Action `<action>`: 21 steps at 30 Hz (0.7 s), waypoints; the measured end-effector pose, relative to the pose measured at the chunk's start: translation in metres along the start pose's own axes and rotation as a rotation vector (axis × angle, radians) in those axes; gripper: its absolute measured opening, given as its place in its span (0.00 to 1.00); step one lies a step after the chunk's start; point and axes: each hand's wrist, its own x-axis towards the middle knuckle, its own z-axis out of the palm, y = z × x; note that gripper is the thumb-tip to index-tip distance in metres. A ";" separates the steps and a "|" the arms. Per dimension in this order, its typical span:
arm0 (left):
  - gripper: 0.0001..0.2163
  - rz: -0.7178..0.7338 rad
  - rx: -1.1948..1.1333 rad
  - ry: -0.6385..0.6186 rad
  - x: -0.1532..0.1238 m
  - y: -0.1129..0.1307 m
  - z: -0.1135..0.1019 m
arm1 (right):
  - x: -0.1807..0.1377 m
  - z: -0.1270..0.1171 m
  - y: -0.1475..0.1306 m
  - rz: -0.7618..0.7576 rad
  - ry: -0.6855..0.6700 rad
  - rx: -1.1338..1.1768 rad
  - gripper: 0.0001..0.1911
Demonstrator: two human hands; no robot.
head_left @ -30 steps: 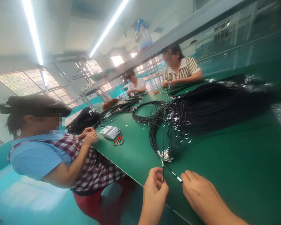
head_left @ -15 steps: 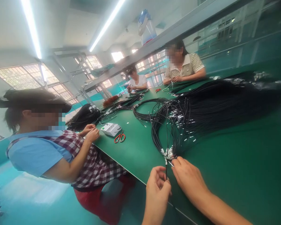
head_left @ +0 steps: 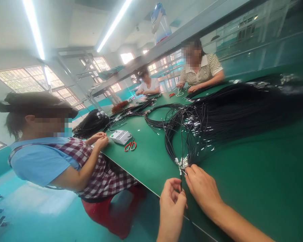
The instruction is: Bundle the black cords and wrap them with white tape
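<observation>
A large bundle of thin black cables (head_left: 229,111) lies spread over the green table (head_left: 255,174), its metal-tipped ends (head_left: 182,163) gathered near the front edge. My left hand (head_left: 172,203) pinches one black cable (head_left: 181,181) upright at the table's edge. My right hand (head_left: 203,188) rests on the table with its fingertips at the cluster of metal tips, touching the same cable's end.
A person in a checked apron (head_left: 65,161) sits at my left, working on cables. A white box (head_left: 120,136) and red scissors (head_left: 130,146) lie beside that person. Two more people (head_left: 199,69) sit at the far side with other cable bundles (head_left: 91,122).
My right hand has moved up and left from the table's edge to the cluster of metal tips. My left hand keeps its pinch on the cable. The view shifted slightly.
</observation>
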 end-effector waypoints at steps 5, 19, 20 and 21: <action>0.11 0.004 0.024 0.029 -0.001 -0.003 0.002 | -0.007 -0.001 0.007 -0.020 0.014 0.039 0.05; 0.12 -0.018 0.004 -0.028 -0.002 0.009 0.006 | -0.037 -0.034 0.032 -0.201 0.011 0.356 0.05; 0.12 -0.030 -0.008 -0.036 -0.003 0.010 0.008 | -0.045 -0.042 0.036 -0.233 0.007 0.375 0.06; 0.12 -0.043 -0.018 -0.053 -0.004 0.012 0.010 | -0.053 -0.049 0.041 -0.262 -0.008 0.371 0.05</action>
